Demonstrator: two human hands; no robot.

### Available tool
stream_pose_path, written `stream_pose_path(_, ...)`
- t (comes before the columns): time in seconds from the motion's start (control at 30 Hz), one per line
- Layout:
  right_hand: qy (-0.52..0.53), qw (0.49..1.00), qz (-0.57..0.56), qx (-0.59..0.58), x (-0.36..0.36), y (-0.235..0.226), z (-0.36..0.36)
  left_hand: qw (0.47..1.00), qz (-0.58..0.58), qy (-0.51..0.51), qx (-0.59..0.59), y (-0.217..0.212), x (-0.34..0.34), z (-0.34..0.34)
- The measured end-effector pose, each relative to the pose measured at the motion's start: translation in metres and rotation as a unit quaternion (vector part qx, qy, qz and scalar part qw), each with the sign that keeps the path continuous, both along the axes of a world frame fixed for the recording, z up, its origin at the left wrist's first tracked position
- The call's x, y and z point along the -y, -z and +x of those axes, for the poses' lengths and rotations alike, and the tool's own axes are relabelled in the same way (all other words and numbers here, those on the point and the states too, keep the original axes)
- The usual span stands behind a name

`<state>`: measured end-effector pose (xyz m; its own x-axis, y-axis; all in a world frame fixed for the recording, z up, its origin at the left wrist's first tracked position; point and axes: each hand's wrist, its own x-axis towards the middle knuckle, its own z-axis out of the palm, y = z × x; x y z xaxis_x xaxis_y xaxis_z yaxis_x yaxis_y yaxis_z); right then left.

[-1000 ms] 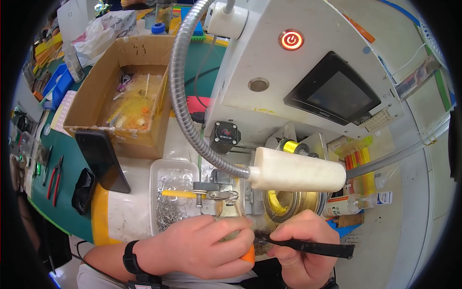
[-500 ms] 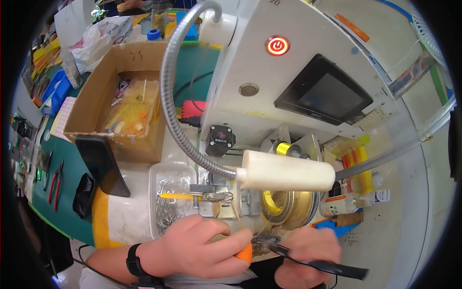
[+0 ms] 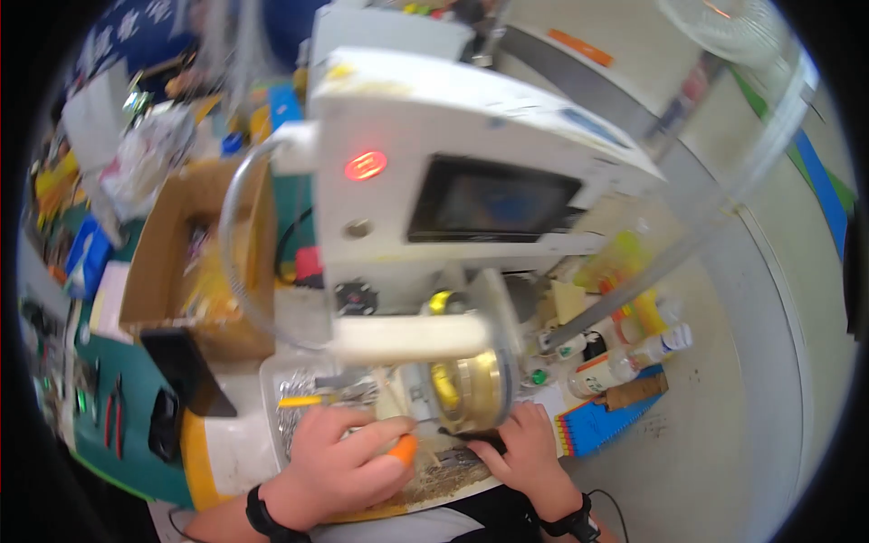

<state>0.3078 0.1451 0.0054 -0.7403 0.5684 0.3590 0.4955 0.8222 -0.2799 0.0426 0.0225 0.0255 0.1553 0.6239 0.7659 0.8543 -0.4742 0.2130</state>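
Observation:
My left hand [image 3: 348, 462] is closed, with a rounded orange piece [image 3: 404, 449] showing at its fingertips; its kind is unclear. A thin, pale strand [image 3: 391, 391] rises near those fingers. At the lower edge of the gold spool [image 3: 475, 394], my right hand [image 3: 529, 452] curls its thumb and fingers around a narrow black tool [image 3: 484, 438], mostly hidden by the hand. Yellow material shows inside the spool. Left of it, a yellow strip [image 3: 300, 400] lies by a metal clamp [image 3: 348, 389], above a white tray [image 3: 269, 389] of small metal pieces.
A white machine [image 3: 380, 109] with a lit red button and a dark screen stands behind. Its cream cylinder [image 3: 412, 338] overhangs the work area. Left are a cardboard box [image 3: 149, 271], a phone [image 3: 186, 371] and red-handled pliers [image 3: 114, 416]. A bottle [image 3: 602, 373] and blue pad [image 3: 597, 433] sit right.
The view has swung, blurring the picture. My right hand has come up to the spool, and the black tool that stuck out rightward is now mostly covered. My left hand stays closed beside the tray.

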Motion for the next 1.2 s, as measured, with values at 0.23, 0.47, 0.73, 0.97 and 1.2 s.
stream_pose_path(0.23,0.006,0.952,-0.181,-0.249,-0.021,-0.049,-0.012,0.992,-0.008,-0.127,-0.009,-0.022,-0.01,0.015)
stream_pose_path(0.47,-0.069,0.911,-0.396,-0.089,-0.063,-0.074,-0.043,0.971,-0.119,-0.209,-0.014,-0.055,-0.041,0.027)
stream_pose_path(0.73,-0.067,0.893,-0.428,-0.118,-0.065,-0.06,-0.061,0.974,-0.074,-0.21,-0.04,-0.052,-0.048,0.03)
stream_pose_path(0.97,0.034,0.859,-0.434,-0.27,-0.026,-0.044,-0.019,0.968,-0.099,-0.229,-0.035,-0.049,-0.03,0.024)
stream_pose_path(1.2,-0.015,0.8,-0.436,-0.413,0.022,-0.039,0.022,0.983,-0.08,-0.164,-0.024,-0.041,0.0,0.027)
